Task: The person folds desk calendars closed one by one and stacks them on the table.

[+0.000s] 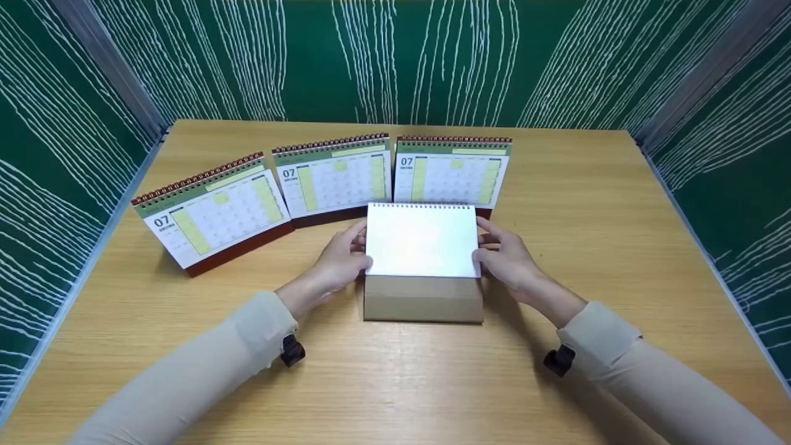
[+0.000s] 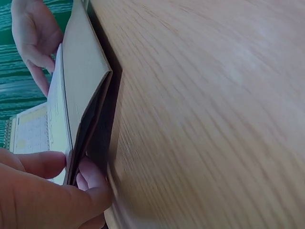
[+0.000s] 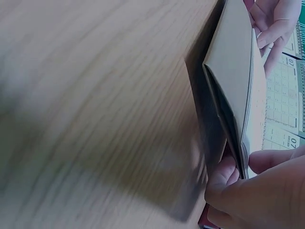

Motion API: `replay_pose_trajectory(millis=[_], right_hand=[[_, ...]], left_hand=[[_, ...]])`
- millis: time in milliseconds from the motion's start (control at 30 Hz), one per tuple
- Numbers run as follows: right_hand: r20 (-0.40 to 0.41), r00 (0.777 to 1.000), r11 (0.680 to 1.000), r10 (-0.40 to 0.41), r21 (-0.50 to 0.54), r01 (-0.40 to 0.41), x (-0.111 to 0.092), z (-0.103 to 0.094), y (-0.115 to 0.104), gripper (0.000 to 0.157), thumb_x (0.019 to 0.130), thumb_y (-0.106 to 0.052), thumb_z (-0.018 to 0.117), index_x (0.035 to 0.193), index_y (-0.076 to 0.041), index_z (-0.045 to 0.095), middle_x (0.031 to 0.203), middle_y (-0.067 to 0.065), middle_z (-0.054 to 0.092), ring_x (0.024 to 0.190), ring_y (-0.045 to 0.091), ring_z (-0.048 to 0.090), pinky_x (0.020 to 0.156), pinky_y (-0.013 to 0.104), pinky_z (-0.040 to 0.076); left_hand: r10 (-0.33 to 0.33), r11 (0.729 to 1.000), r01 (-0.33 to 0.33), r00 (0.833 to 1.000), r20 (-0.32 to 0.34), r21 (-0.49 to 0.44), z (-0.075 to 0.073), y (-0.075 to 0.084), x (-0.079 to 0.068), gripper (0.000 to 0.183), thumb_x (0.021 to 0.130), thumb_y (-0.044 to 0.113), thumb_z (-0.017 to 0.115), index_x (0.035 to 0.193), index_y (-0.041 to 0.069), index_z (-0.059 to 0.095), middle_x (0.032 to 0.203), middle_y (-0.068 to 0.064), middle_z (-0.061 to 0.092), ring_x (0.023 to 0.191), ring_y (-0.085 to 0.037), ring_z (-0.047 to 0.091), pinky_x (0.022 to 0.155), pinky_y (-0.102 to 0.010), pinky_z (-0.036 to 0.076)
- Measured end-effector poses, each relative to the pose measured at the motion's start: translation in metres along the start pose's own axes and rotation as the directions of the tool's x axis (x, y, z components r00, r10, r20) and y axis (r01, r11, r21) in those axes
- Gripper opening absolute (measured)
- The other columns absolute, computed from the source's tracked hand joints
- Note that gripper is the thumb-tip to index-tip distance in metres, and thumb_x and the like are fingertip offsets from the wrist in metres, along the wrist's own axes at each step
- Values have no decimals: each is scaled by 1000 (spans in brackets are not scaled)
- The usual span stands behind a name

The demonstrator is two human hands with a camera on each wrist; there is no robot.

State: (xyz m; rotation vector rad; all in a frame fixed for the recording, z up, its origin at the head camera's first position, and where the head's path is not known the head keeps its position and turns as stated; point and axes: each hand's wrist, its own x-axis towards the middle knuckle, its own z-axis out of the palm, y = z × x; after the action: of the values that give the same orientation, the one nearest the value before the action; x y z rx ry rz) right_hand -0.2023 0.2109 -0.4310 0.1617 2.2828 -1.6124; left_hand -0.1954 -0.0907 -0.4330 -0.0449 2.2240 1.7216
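A desk calendar (image 1: 422, 241) with a bright, washed-out white page and a brown cardboard base (image 1: 423, 300) is between the hands in the head view. My left hand (image 1: 338, 262) pinches its left edge, thumb on the page side. On the opposite edge, my right hand (image 1: 510, 259) holds it the same way. Both wrist views show fingers reaching behind the folded cardboard, seen in the left wrist view as a tan panel (image 2: 86, 62). Whether the base touches the table is hard to tell.
Three standing desk calendars showing 07 form an arc behind: left (image 1: 216, 213), middle (image 1: 334, 176) and right (image 1: 451, 170). The held calendar overlaps the right one's lower part in view. Green walls (image 1: 432, 62) with white streaks enclose the wooden table (image 1: 395, 383) at back and sides.
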Motion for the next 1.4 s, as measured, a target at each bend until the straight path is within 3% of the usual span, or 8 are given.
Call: replay_pose_trajectory(millis=[200,500,700,833,1067,1200,1400], right_hand=[[-10,1000,999,-3,-33,3,-3,-11,2,78,101,2,52,171,-22,25,150,22,40,127,31,48,89,26,54],[-18,1000,1000,-25,-9,25,-7,-30,3,82,97,2,53,170,-24,27,150,24,41,122,30,52,92,27,55],[-47,999,1000,-15,-25,14,-9,-45,10,79,96,-1,50,170,-17,27,149,25,41,124,30,52,96,25,54],[-63,998,999,7,-53,-10,-11,-57,16,78,97,-3,49,170,-18,26,153,25,39,127,31,51,96,25,52],[-89,994,995,67,-73,-74,-15,-80,26,78,100,-5,48,171,-18,20,162,26,33,135,33,44,106,35,48],[-100,991,992,85,-89,-94,-18,-93,32,77,101,-6,47,171,-18,17,165,27,29,139,35,41,112,43,45],[-132,984,986,118,-102,-132,-22,-113,39,76,103,-6,44,172,-17,14,169,28,23,143,39,35,124,58,33]], left_hand=[[40,998,-42,999,25,54,9,3,2,94,89,-18,57,170,18,25,134,-17,44,115,-25,54,97,-30,54],[77,995,-79,996,40,56,25,10,6,92,90,-17,57,170,13,22,133,-17,45,110,-23,54,94,-28,54],[79,992,-85,994,69,89,41,13,8,90,94,-12,59,170,9,16,136,-18,42,111,-22,54,93,-26,54],[84,992,-92,993,84,89,56,18,10,90,94,-12,60,170,9,17,139,-18,41,109,-22,54,91,-26,55],[65,993,-74,993,97,89,83,30,16,92,94,-12,61,170,14,17,138,-15,42,101,-18,54,82,-22,54],[62,993,-71,993,102,92,98,36,19,92,94,-12,61,170,14,17,146,-16,40,98,-16,55,80,-21,53],[55,992,-68,992,110,110,121,42,23,91,95,-12,62,170,15,18,155,-16,38,87,-12,54,71,-20,52]])
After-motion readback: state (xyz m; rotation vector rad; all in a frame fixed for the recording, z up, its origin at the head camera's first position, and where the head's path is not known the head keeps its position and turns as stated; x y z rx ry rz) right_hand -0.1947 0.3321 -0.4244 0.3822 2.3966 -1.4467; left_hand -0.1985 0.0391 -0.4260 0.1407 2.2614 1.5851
